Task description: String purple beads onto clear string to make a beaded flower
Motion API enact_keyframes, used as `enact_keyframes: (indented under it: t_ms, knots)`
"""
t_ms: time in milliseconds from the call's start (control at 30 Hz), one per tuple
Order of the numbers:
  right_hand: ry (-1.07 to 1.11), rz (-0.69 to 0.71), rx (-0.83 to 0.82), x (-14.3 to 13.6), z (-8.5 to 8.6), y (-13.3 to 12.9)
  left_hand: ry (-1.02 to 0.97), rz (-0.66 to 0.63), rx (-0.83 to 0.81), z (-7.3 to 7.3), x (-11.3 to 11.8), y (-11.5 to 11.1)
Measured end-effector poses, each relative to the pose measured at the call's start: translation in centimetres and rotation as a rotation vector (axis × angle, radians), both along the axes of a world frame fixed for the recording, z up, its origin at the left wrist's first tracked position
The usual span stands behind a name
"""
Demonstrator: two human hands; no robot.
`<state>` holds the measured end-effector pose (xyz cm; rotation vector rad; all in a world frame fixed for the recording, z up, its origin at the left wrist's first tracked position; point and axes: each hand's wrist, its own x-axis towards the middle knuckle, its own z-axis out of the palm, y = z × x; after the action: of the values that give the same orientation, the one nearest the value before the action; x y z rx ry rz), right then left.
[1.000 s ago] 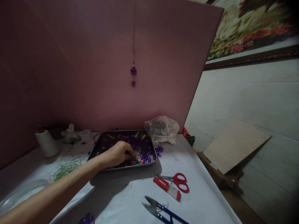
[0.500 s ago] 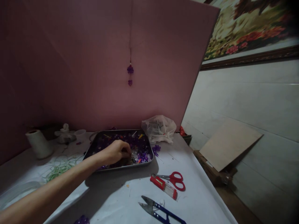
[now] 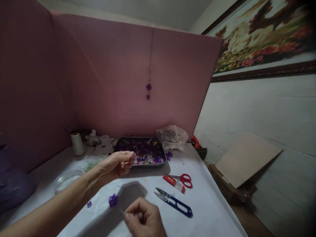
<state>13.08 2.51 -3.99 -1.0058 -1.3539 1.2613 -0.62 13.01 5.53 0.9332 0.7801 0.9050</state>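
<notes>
My left hand point(image 3: 122, 163) is raised in front of the bead tray point(image 3: 161, 163), thumb and fingertips pinching a small pinkish bead point(image 3: 133, 156). Lower down, my right hand point(image 3: 145, 218) is closed in a pinch; a thin pale needle or thread point(image 3: 121, 210) sticks out to its left, too faint to tell which. A purple bead flower point(image 3: 113, 200) lies on the white-covered table between my hands. Farther left is a small purple bead piece point(image 3: 89, 204). Loose purple, clear and orange beads fill the tray.
Right of my hands lie blue thread snips point(image 3: 174, 202), red-handled scissors point(image 3: 186, 180) and a red-and-clear tube point(image 3: 174, 183). A plastic bag point(image 3: 172, 136) stands behind. At left are a thread spool point(image 3: 78, 144), green strands point(image 3: 92, 163) and a clear round container point(image 3: 66, 181). A beaded strand point(image 3: 148, 86) hangs ahead.
My left hand has lifted out of the bead tray and come nearer with a small bead. My right hand has come into view at the bottom. The camera view has shifted up and left.
</notes>
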Motion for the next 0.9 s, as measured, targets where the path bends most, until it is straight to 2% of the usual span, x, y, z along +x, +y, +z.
enact_keyframes:
  t_ms: [167, 267, 433, 633, 800, 900]
  knots:
    - [0.132, -0.098, 0.015, 1.5, 4.0, -0.3, -0.102, 0.029, -0.079, 0.0, 0.7, -5.3]
    - [0.118, -0.208, 0.081, 2.1, 5.0, -0.5, -0.139, 0.04, -0.132, -0.6, 1.0, -7.7]
    - [0.084, -0.263, 0.122, 2.2, 3.9, -0.9, -0.202, 0.034, -0.221, -2.2, 1.7, -9.8]
    - [-0.019, -0.325, 0.186, 2.7, 2.4, -1.3, -0.349, 0.07, -0.266, -3.8, 2.0, -10.8]
    - [-0.107, -0.361, 0.27, 3.1, 2.1, -1.7, -0.525, 0.1, -0.315, -4.3, 1.6, -11.1]
    - [-0.165, -0.311, 0.306, 3.0, 2.0, -2.3, -0.56, 0.099, -0.323, -4.2, 1.6, -11.5]
